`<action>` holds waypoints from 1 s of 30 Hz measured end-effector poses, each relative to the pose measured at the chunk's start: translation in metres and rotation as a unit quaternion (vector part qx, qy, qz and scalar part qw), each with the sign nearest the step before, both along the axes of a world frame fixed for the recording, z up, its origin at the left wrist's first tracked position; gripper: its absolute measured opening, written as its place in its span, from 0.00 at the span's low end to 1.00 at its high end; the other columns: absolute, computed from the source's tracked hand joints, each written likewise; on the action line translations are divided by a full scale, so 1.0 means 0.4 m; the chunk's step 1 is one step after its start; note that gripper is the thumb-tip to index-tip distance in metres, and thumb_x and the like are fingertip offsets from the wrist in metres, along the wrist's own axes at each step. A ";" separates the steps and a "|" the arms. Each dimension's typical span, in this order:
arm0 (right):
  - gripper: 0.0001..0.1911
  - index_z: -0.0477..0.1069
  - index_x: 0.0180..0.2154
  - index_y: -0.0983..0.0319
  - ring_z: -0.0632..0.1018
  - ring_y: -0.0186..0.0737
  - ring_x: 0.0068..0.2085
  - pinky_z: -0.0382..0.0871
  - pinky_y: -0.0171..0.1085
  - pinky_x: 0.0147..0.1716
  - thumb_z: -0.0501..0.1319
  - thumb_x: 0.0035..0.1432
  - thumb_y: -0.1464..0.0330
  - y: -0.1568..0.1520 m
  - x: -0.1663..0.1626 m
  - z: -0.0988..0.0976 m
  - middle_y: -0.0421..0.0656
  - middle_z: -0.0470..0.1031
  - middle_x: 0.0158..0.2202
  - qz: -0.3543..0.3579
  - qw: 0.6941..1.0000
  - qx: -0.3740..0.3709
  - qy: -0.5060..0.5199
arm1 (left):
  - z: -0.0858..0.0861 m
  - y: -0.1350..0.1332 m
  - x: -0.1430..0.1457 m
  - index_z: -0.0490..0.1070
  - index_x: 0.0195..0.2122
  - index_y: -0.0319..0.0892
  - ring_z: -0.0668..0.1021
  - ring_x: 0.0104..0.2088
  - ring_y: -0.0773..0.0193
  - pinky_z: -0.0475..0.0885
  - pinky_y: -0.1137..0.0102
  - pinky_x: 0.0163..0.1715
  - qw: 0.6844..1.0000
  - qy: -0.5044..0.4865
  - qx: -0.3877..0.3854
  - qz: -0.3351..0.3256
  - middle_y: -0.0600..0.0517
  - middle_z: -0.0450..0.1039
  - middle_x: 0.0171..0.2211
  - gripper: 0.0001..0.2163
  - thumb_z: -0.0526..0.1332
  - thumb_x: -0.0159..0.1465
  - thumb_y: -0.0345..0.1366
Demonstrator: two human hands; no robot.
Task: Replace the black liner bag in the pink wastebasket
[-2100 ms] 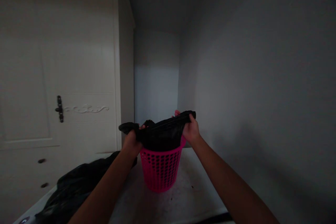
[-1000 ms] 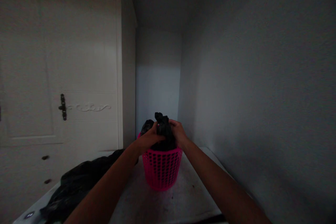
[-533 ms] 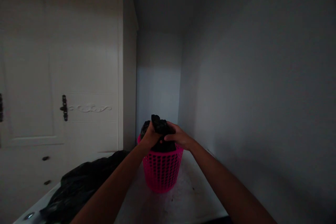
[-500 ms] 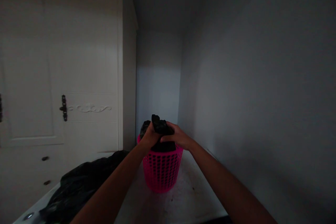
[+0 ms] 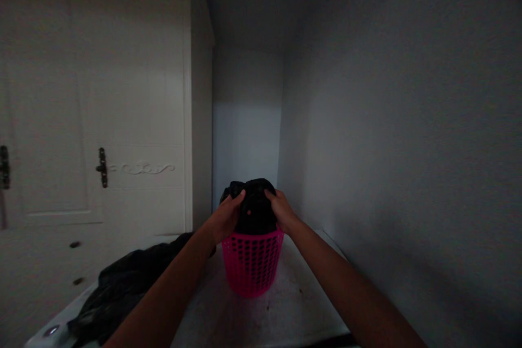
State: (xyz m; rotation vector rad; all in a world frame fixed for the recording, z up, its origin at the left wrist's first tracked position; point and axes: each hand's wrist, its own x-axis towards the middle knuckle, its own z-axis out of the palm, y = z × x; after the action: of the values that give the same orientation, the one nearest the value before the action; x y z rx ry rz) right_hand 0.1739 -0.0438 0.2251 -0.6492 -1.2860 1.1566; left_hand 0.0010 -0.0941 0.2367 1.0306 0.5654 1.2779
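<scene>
A pink plastic basket (image 5: 252,266) with a pattern of holes stands upright on a white surface. Black plastic bag (image 5: 258,217) material lines its mouth and bulges above the rim. My left hand (image 5: 227,217) grips the bag at the left of the rim, thumb on top. On the right side, my right hand (image 5: 283,212) pinches the bag between thumb and fingers. Fingers on both hands are partly hidden by the bag and the rim. Dark holes show through the basket wall.
A heap of black plastic (image 5: 134,274) lies on the white tabletop (image 5: 297,310) at the left, beside my left forearm. Behind it stands a white wardrobe (image 5: 142,109) with dark handles. A grey wall (image 5: 387,136) runs along the right.
My hands have moved apart, from close together over the basket's middle to opposite sides of its mouth. The bag between them is spread wider and rounder above the rim.
</scene>
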 end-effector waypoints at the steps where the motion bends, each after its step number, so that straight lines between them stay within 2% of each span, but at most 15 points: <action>1: 0.15 0.81 0.41 0.59 0.83 0.46 0.39 0.76 0.46 0.47 0.67 0.57 0.56 0.002 -0.001 0.002 0.43 0.85 0.35 -0.011 1.000 -0.016 -0.003 | -0.002 0.004 -0.007 0.75 0.45 0.43 0.78 0.26 0.65 0.75 0.68 0.33 1.000 0.006 -0.006 -0.009 0.54 0.79 0.29 0.24 0.79 0.54 0.48; 5: 0.15 0.81 0.38 0.60 0.81 0.44 0.38 0.74 0.42 0.41 0.63 0.58 0.57 0.012 0.003 0.011 0.43 0.84 0.33 -0.061 0.995 -0.072 -0.017 | -0.008 0.023 -0.027 0.75 0.49 0.41 0.81 0.27 0.59 0.77 0.65 0.33 0.998 0.033 -0.039 -0.039 0.49 0.82 0.30 0.22 0.75 0.59 0.49; 7: 0.14 0.81 0.35 0.61 0.80 0.44 0.37 0.73 0.40 0.40 0.66 0.56 0.57 0.007 0.008 0.020 0.43 0.83 0.31 -0.064 0.996 -0.060 -0.004 | -0.009 0.031 -0.025 0.75 0.50 0.43 0.81 0.26 0.60 0.77 0.66 0.31 0.999 0.043 -0.026 0.007 0.50 0.82 0.31 0.21 0.74 0.60 0.45; 8: 0.14 0.80 0.34 0.61 0.80 0.43 0.36 0.73 0.39 0.39 0.68 0.53 0.57 -0.001 0.011 0.026 0.42 0.82 0.30 -0.046 0.998 -0.043 0.003 | -0.010 0.033 -0.021 0.74 0.50 0.44 0.80 0.26 0.62 0.77 0.68 0.30 0.998 0.050 -0.010 0.047 0.51 0.82 0.31 0.20 0.75 0.59 0.43; 10: 0.15 0.80 0.35 0.61 0.80 0.41 0.35 0.74 0.38 0.39 0.73 0.48 0.58 -0.026 0.014 0.041 0.42 0.82 0.31 0.038 0.999 -0.010 -0.002 | -0.012 0.037 -0.010 0.74 0.50 0.45 0.80 0.26 0.64 0.76 0.70 0.27 0.989 0.070 0.032 0.129 0.53 0.82 0.32 0.21 0.75 0.58 0.40; 12: 0.22 0.81 0.41 0.60 0.80 0.41 0.36 0.75 0.39 0.40 0.77 0.44 0.60 -0.053 0.014 0.057 0.41 0.83 0.35 0.124 0.991 0.015 -0.040 | -0.014 0.039 0.002 0.74 0.50 0.45 0.80 0.27 0.64 0.75 0.71 0.26 0.978 0.099 0.067 0.173 0.53 0.82 0.34 0.21 0.75 0.57 0.41; 13: 0.24 0.81 0.43 0.60 0.81 0.41 0.37 0.76 0.39 0.40 0.78 0.42 0.61 -0.064 0.013 0.064 0.41 0.83 0.37 0.142 0.987 0.028 -0.065 | -0.016 0.040 0.007 0.75 0.49 0.45 0.80 0.28 0.64 0.75 0.72 0.26 0.974 0.111 0.081 0.181 0.53 0.82 0.35 0.20 0.75 0.57 0.42; 15: 0.24 0.82 0.43 0.60 0.81 0.42 0.38 0.77 0.41 0.41 0.79 0.43 0.60 -0.071 0.010 0.073 0.42 0.84 0.38 0.109 0.988 0.054 -0.096 | -0.018 0.043 0.014 0.74 0.48 0.44 0.80 0.27 0.65 0.76 0.72 0.25 0.972 0.126 0.092 0.173 0.52 0.82 0.35 0.20 0.75 0.58 0.44; 17: 0.21 0.82 0.39 0.62 0.82 0.43 0.37 0.77 0.42 0.40 0.77 0.46 0.57 -0.059 0.006 0.073 0.43 0.84 0.36 0.027 0.994 0.060 -0.086 | -0.020 0.048 0.015 0.72 0.49 0.44 0.79 0.25 0.64 0.76 0.70 0.25 0.975 0.132 0.090 0.156 0.53 0.81 0.33 0.21 0.73 0.60 0.48; 19: 0.19 0.82 0.37 0.62 0.82 0.44 0.36 0.76 0.41 0.39 0.75 0.49 0.55 -0.036 0.002 0.065 0.44 0.84 0.35 -0.040 0.997 0.048 -0.050 | -0.021 0.056 0.012 0.69 0.51 0.44 0.79 0.22 0.64 0.76 0.69 0.23 0.972 0.147 0.090 0.159 0.54 0.79 0.30 0.22 0.70 0.63 0.51; 23: 0.14 0.80 0.38 0.61 0.82 0.41 0.33 0.75 0.37 0.32 0.74 0.50 0.62 0.008 -0.018 0.044 0.44 0.84 0.35 -0.129 0.991 -0.010 0.018 | -0.027 0.068 -0.001 0.65 0.50 0.44 0.76 0.19 0.64 0.73 0.70 0.20 0.959 0.183 0.108 0.189 0.56 0.77 0.25 0.22 0.66 0.66 0.54; 25: 0.10 0.78 0.36 0.61 0.81 0.40 0.30 0.74 0.36 0.28 0.73 0.52 0.66 0.022 -0.037 0.041 0.44 0.83 0.32 -0.138 0.987 -0.067 0.054 | -0.034 0.070 -0.004 0.65 0.50 0.44 0.77 0.21 0.63 0.72 0.70 0.21 0.956 0.193 0.119 0.187 0.55 0.78 0.26 0.22 0.65 0.66 0.55; 27: 0.07 0.76 0.33 0.61 0.81 0.39 0.29 0.75 0.35 0.26 0.72 0.52 0.70 0.030 -0.058 0.042 0.44 0.81 0.31 -0.112 0.982 -0.108 0.102 | -0.040 0.071 -0.004 0.65 0.49 0.45 0.77 0.22 0.64 0.71 0.70 0.22 0.950 0.210 0.139 0.186 0.55 0.78 0.27 0.22 0.66 0.65 0.55; 30: 0.09 0.72 0.28 0.60 0.80 0.38 0.30 0.74 0.33 0.25 0.72 0.49 0.72 0.033 -0.083 0.049 0.43 0.78 0.27 -0.045 0.983 -0.115 0.132 | -0.043 0.071 0.001 0.66 0.47 0.44 0.75 0.23 0.66 0.69 0.71 0.24 0.936 0.229 0.181 0.194 0.56 0.78 0.27 0.22 0.69 0.62 0.52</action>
State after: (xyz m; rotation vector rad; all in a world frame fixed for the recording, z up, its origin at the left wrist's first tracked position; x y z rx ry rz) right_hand 0.1408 -0.0305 0.2447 -0.6893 -0.8981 1.2806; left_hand 0.0014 -0.0657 0.2194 1.6048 0.9479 1.5305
